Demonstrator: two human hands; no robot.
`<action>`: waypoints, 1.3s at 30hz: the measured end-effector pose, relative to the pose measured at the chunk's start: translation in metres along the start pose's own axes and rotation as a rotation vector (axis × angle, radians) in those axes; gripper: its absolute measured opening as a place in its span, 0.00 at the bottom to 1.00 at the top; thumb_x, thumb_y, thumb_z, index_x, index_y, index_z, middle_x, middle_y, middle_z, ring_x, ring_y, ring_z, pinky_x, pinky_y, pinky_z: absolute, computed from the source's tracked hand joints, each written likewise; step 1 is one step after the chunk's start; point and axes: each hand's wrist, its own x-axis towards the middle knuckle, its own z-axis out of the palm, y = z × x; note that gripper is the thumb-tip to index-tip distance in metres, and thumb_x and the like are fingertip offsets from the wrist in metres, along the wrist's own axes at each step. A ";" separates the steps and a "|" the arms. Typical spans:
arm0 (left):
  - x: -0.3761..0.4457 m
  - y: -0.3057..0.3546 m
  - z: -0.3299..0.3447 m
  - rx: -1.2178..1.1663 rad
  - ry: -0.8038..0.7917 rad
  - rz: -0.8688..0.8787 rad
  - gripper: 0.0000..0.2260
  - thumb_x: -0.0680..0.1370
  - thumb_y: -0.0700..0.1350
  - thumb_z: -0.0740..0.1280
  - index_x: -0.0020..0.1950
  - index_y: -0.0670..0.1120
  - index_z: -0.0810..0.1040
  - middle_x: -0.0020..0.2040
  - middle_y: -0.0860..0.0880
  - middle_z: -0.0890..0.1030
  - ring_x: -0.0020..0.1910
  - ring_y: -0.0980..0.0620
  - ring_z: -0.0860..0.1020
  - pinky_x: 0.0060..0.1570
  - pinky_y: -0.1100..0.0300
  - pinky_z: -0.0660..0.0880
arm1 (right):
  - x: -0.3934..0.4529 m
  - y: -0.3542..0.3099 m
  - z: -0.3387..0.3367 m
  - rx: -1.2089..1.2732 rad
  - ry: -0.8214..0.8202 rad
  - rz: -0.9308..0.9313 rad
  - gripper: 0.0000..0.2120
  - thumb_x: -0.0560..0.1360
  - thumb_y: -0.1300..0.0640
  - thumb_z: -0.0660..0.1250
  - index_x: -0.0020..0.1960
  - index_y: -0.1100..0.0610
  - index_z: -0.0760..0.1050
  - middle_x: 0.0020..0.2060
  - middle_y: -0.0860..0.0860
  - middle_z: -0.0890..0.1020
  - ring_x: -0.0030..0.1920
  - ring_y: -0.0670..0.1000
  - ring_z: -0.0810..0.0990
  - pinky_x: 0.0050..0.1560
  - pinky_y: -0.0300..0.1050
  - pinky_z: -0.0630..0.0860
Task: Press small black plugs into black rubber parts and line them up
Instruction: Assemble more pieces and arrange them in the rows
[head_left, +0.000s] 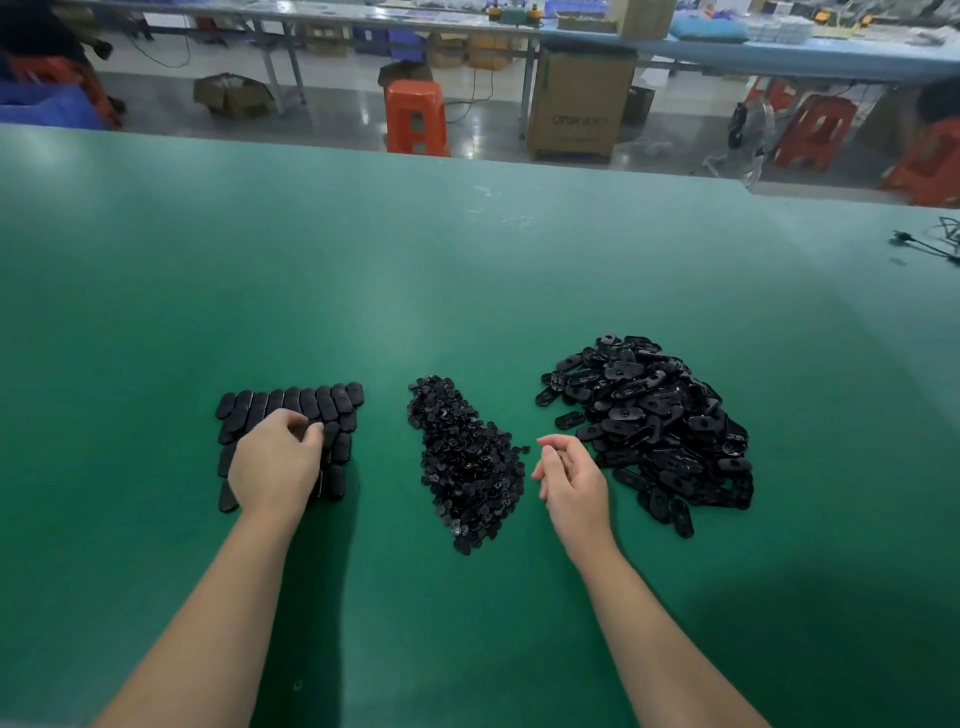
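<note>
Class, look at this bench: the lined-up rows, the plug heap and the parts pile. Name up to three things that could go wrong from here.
1. The left hand lies over the neat rows of black oval rubber parts; a careless lift could knock them crooked.
2. The heap of small black plugs lies loose on the green table, one stray plug beside it; a sweep of the right hand might scatter more.
3. Unfinished ovals straggle off the loose pile of black rubber parts toward the plugs; the heaps could mix.

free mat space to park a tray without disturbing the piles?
Bare green mat beyond all three groups, up to the far edge. Narrower strips lie between lined-up parts and plug pile, and between the forearms. Crowded: right hand fills the gap beside the rubber-part heap.
</note>
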 end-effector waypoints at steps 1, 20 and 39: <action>-0.003 0.005 0.001 -0.036 -0.008 0.050 0.07 0.78 0.51 0.69 0.51 0.50 0.82 0.46 0.48 0.85 0.47 0.43 0.81 0.43 0.54 0.75 | 0.000 0.000 0.000 -0.003 0.002 0.000 0.07 0.84 0.56 0.61 0.53 0.49 0.77 0.33 0.46 0.80 0.29 0.47 0.70 0.29 0.44 0.67; -0.079 0.052 0.059 -0.062 -0.154 0.379 0.16 0.79 0.36 0.63 0.65 0.45 0.81 0.50 0.49 0.77 0.33 0.48 0.74 0.32 0.57 0.67 | -0.003 -0.001 0.006 -0.358 0.117 -0.129 0.08 0.82 0.62 0.62 0.56 0.52 0.77 0.50 0.46 0.78 0.37 0.40 0.74 0.39 0.36 0.69; -0.082 0.047 0.058 -0.152 -0.140 0.409 0.05 0.81 0.45 0.68 0.52 0.45 0.83 0.47 0.51 0.78 0.37 0.50 0.77 0.39 0.53 0.77 | 0.020 -0.005 -0.027 -0.985 -0.098 -0.055 0.15 0.82 0.49 0.65 0.67 0.52 0.76 0.55 0.47 0.68 0.41 0.50 0.75 0.41 0.42 0.70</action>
